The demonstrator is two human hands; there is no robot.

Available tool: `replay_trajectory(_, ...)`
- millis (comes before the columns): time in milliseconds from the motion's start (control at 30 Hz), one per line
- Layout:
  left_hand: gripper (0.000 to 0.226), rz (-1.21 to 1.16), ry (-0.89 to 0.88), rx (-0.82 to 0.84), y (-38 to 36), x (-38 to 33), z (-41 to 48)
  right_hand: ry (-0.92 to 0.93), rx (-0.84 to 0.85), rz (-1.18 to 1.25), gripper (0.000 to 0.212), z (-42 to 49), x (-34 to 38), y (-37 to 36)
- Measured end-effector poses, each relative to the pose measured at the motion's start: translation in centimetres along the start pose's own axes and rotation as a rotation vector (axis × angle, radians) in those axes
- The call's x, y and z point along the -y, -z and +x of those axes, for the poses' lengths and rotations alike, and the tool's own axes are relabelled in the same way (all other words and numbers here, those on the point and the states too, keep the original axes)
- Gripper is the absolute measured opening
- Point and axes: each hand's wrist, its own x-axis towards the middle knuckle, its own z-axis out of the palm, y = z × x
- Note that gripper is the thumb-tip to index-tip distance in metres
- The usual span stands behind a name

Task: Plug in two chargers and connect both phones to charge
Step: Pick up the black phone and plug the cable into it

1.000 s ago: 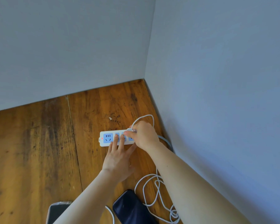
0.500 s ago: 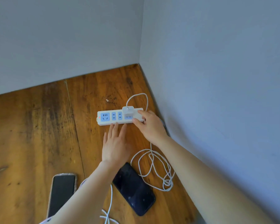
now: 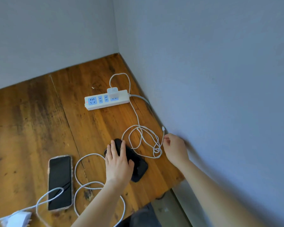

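A white power strip (image 3: 95, 103) lies on the wooden table near the corner, with one white charger (image 3: 113, 92) plugged into its right end. That charger's white cable (image 3: 142, 138) runs down into a loose coil. My right hand (image 3: 175, 149) pinches this cable near its free connector (image 3: 163, 128), beside the wall. My left hand (image 3: 117, 163) rests flat on the black phone (image 3: 137, 167), fingers spread over its upper half. A second phone (image 3: 60, 182) in a pale case lies face up to the left. The second white charger (image 3: 17, 219) lies unplugged at the bottom left, its cable (image 3: 82, 184) looped across the table.
The wooden table (image 3: 31, 120) sits in a corner between two grey walls, one behind and one at the right. Its front edge (image 3: 167, 189) cuts diagonally at the lower right, with floor below. The strip's own thick cord (image 3: 141, 98) leaves toward the right wall.
Both hands have left the power strip and drawn back toward me. My left hand now lies on the black phone and my right hand has taken hold of the plugged charger's cable. The view has tilted down.
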Motion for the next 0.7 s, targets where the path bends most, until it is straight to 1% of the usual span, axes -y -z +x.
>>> replay_trajectory(67,0.081,-0.077,0.092,-0.059,-0.9,0.1,-1.0,-0.051,-0.009,-0.052,0.023,-1.0,-1.1,-1.2)
replay_trajectory(133,0.088,-0.141,0.159,-0.067,-2.0,0.4,-1.6,-0.090,-0.020,-0.079,0.026,-1.2,-1.4,-2.1)
replay_trajectory(200,0.091,-0.156,0.183,-0.071,-3.1,0.7,-1.9,-0.119,-0.035,-0.053,0.026,-0.8,-1.2,-2.5)
replay_trajectory(267,0.094,-0.162,0.187,-0.113,-3.7,0.7,-1.9,-0.144,-0.055,-0.013,0.030,0.0,-0.8,-2.6)
replay_trajectory(333,0.100,-0.229,0.227,-0.160,-4.1,0.7,-1.6,-0.179,-0.054,0.002,0.033,0.9,-0.2,-2.8)
replay_trajectory(433,0.110,-0.467,0.427,-0.164,-4.2,0.3,-1.0,-0.257,-0.003,0.014,0.034,1.8,0.2,-3.2)
replay_trajectory(500,0.114,-0.547,0.534,-0.137,-4.2,-0.3,-0.6,-0.285,0.016,0.059,0.035,1.8,0.1,-3.3)
replay_trajectory(567,0.119,-0.567,0.604,-0.132,-4.0,-1.0,-0.2,-0.273,0.011,0.120,0.033,1.3,-0.4,-3.0)
replay_trajectory(667,0.125,-0.577,0.651,-0.154,-3.4,-1.9,0.0,-0.187,-0.025,0.188,0.015,0.3,-1.1,-2.4)
replay_trajectory(700,0.127,-0.584,0.660,-0.156,-3.2,-2.0,-0.1,-0.157,-0.052,0.209,0.016,0.0,-1.2,-2.1)
